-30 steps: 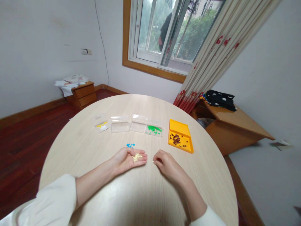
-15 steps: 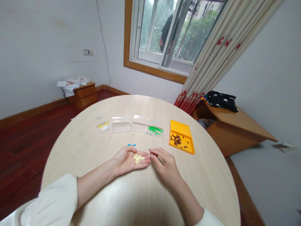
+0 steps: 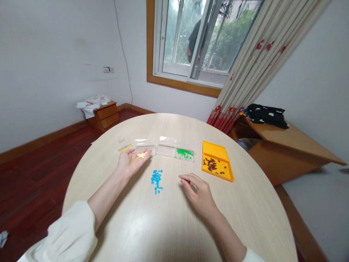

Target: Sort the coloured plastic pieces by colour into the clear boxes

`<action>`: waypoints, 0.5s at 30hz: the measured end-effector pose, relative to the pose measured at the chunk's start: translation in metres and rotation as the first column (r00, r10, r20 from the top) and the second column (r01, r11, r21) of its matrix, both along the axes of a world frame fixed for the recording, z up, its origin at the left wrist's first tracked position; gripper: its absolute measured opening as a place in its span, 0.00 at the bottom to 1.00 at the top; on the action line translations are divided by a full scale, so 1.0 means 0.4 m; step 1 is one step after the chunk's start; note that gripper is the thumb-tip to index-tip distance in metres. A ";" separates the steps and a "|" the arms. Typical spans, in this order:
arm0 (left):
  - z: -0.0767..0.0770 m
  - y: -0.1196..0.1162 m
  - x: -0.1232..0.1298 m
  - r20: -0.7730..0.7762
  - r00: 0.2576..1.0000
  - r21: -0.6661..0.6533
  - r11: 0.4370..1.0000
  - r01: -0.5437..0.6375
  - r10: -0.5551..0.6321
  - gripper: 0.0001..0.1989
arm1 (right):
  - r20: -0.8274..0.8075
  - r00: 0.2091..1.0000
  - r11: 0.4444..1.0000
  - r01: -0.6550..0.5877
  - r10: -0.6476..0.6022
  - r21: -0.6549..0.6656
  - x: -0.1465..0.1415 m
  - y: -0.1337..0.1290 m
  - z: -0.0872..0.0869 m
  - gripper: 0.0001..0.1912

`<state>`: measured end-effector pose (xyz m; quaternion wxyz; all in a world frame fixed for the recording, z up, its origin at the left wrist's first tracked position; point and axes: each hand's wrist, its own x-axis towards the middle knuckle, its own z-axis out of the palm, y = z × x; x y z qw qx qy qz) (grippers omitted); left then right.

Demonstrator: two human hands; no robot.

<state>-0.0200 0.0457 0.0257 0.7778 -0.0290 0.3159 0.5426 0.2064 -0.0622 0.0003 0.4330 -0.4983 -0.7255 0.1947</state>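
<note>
My left hand (image 3: 128, 162) is palm up over the front of a clear plastic box (image 3: 140, 142). A small heap of cream pieces (image 3: 142, 155) rests on its fingers. My right hand (image 3: 198, 191) is above the table on the right, thumb and fingertips pinched together. A small dark reddish spot shows at the pinch, too small to name. Between the hands, a loose pile of small blue pieces (image 3: 156, 178) lies on the table.
On the round table (image 3: 131, 218), another clear box holds green pieces (image 3: 185, 153). An open orange box (image 3: 217, 150) holds dark brown pieces (image 3: 211, 164). Yellow pieces (image 3: 125, 148) lie in a clear container at left. A wooden cabinet (image 3: 289, 145) stands beyond the table's right edge.
My left hand has moved forward and left with the cream pieces, uncovering the blue pile. My right hand stays pinched and is now apart from the left. The view has shifted slightly.
</note>
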 end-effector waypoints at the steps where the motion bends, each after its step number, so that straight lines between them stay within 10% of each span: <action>1: 0.002 0.007 -0.001 -0.004 1.000 -0.002 1.000 -0.017 0.017 0.27 | 0.000 1.000 1.000 -0.005 0.005 0.003 0.000 0.000 0.000 0.09; 15: 0.018 0.036 -0.015 -0.035 0.992 0.036 0.992 -0.118 0.119 0.26 | 0.009 0.998 0.997 -0.069 0.068 0.021 -0.007 -0.009 0.016 0.10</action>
